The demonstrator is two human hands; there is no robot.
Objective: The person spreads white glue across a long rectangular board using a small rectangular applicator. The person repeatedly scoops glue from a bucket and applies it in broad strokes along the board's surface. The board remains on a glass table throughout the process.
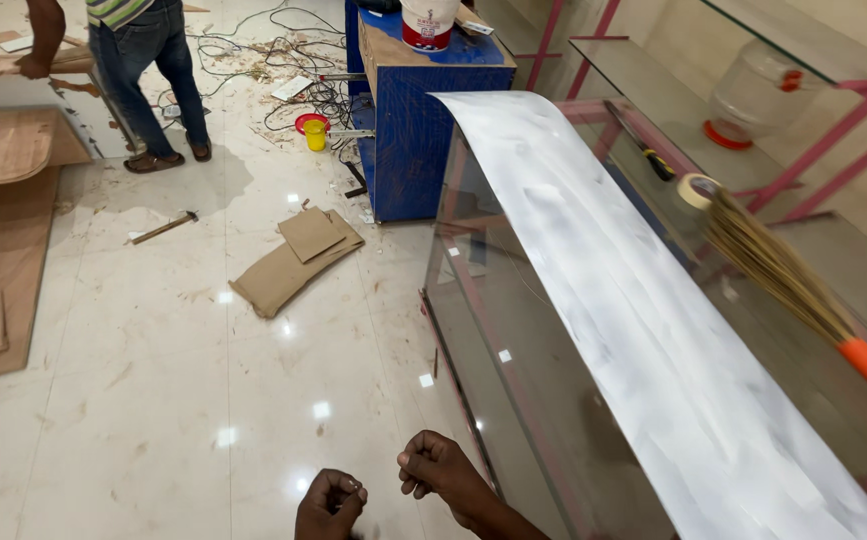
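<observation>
My left hand is at the bottom edge, its fingers curled into a fist above the glossy floor, with nothing visible in it. Just right of it, my right hand has its fingers bent inward and holds nothing, close to the near corner of a glass display counter. A long white sheet lies along the counter top and curves up at its far end. Neither hand touches the sheet or the counter.
A broom with an orange handle, a tape roll and a hand tool lie on the glass. Behind stands a blue cabinet with a white bucket. Cardboard pieces, a hammer and cables lie on the floor. Another person stands far left.
</observation>
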